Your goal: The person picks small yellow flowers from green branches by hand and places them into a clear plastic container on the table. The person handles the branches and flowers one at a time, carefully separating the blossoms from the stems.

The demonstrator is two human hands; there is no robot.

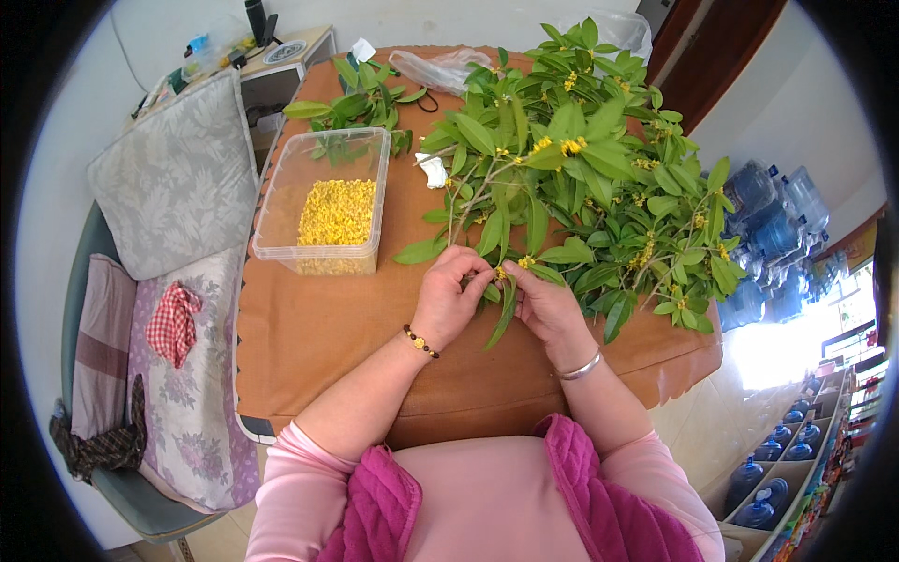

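My left hand (453, 291) has its thumb and forefinger pinched at a small yellow flower cluster (501, 272) on a leafy twig. Just right of it, my right hand (551, 305) grips the same twig (507, 309), with its lower fingers partly hidden behind the leaves. The twig hangs at the near side of a large heap of green flowering branches (604, 183), which look like osmanthus. To the left of the hands stands a clear plastic tub (319, 251), partly filled with loose yellow blossoms (338, 214).
A brown cloth (323, 337) covers the table. Behind the tub lie cut leafy sprigs (365, 105); a plastic bag (442, 69) and crumpled white tissue (432, 171) are nearby. A cushioned bench (189, 421) stands left; large blue water bottles (776, 232) are stacked right.
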